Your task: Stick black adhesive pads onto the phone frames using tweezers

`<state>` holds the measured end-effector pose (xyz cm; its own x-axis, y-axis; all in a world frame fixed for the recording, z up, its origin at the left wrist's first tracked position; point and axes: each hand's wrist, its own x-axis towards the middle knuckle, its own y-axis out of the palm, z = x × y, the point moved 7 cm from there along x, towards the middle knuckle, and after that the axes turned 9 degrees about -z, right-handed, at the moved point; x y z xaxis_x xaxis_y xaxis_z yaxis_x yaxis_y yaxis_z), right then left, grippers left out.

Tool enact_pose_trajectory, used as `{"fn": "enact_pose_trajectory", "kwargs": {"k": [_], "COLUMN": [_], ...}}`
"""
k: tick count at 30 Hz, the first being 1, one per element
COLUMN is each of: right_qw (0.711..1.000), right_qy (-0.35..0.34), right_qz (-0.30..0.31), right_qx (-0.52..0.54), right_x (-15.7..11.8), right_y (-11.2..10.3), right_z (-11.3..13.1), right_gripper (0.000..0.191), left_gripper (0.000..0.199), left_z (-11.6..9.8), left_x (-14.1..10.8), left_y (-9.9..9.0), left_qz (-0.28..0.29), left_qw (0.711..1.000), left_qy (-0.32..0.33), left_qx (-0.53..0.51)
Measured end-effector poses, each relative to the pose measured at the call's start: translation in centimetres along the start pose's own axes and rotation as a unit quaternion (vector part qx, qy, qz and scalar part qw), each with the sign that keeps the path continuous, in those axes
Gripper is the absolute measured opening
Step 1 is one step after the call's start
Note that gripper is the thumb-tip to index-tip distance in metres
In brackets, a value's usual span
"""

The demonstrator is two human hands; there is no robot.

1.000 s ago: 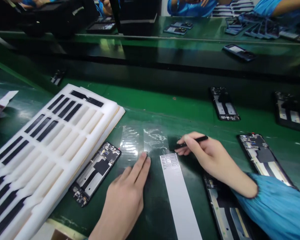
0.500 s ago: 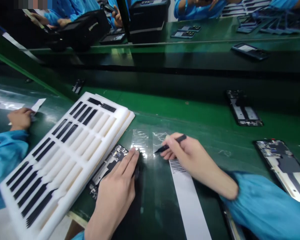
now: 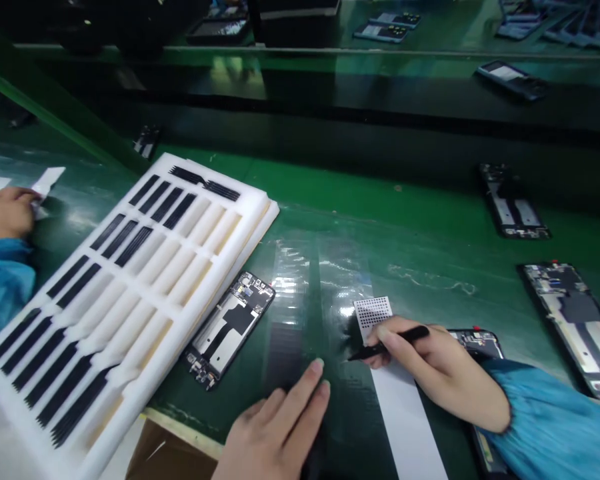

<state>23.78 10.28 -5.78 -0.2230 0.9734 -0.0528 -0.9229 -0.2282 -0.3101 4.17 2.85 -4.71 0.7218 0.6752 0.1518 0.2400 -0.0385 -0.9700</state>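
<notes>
Fingers point(image 3: 300, 393) of the left hand point(image 3: 267, 433) are nearest: two are stretched out together over the green table point(image 3: 300, 217), the others bend under, and I see nothing held; whether they press on the surface, I cannot tell. Half a second ago this hand covered part of the open phone; now it has come away, nearer to the person.

The right hand point(image 3: 437, 373) grasps a thin black tool point(image 3: 397, 343) between thumb and fingers. It lies over the white strip point(image 3: 405, 407), whose far end carries small black dots. The tool's tip has moved closer to the person and now points to a place just beside the left edge of this strip; if it touches, it is not clear. In my judgement, the work is now at the strip, while the phone waits with no hand on it.

The open phone point(image 3: 230, 327) lies flat, fully visible, beside the white foam tray point(image 3: 253, 212) with its black pieces point(image 3: 220, 190). Another phone point(image 3: 477, 341) is partly hidden by the right forearm, and a third phone point(image 3: 570, 323) lies to the right. Farther on the left, a co-worker's hand point(image 3: 10, 210) touches white paper point(image 3: 49, 181).
</notes>
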Motion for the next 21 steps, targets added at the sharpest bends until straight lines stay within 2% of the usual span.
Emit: {"fn": "enact_pose_trajectory", "kwargs": {"k": [3,7,10,16,21], "right_qw": [0.998,0.995,0.994,0.992,0.989], "right_qy": [-0.033,-0.079,-0.104,-0.121,-0.143], "right_qz": [-0.014,-0.02,0.002,0.025,0.019], "right_qx": [-0.045,-0.053,-0.034,-0.027,-0.016], "right_x": [-2.2,-3.5,-3.7,-3.5,-3.3], "right_y": [-1.0,-1.3,-1.0,-0.6,-0.5], "right_z": [-1.2,-2.0,-2.0,-1.9,-1.5], "right_gripper": [0.033,0.023,0.02,0.021,0.02], "left_gripper": [0.054,0.057,0.062,0.075,0.081], "left_z": [-1.8,-2.6,-2.6,-2.8,-3.0], "left_x": [0.1,0.9,1.2,1.0,1.0], "left_y": [1.1,2.0,2.5,2.9,3.2], "left_qz": [0.013,0.026,0.05,0.136,0.141], "left_qw": [0.999,0.998,0.997,0.986,0.985], "left_qy": [0.03,0.033,0.032,0.006,0.006], "left_qx": [0.03,0.045,0.057,0.092,0.096]}}
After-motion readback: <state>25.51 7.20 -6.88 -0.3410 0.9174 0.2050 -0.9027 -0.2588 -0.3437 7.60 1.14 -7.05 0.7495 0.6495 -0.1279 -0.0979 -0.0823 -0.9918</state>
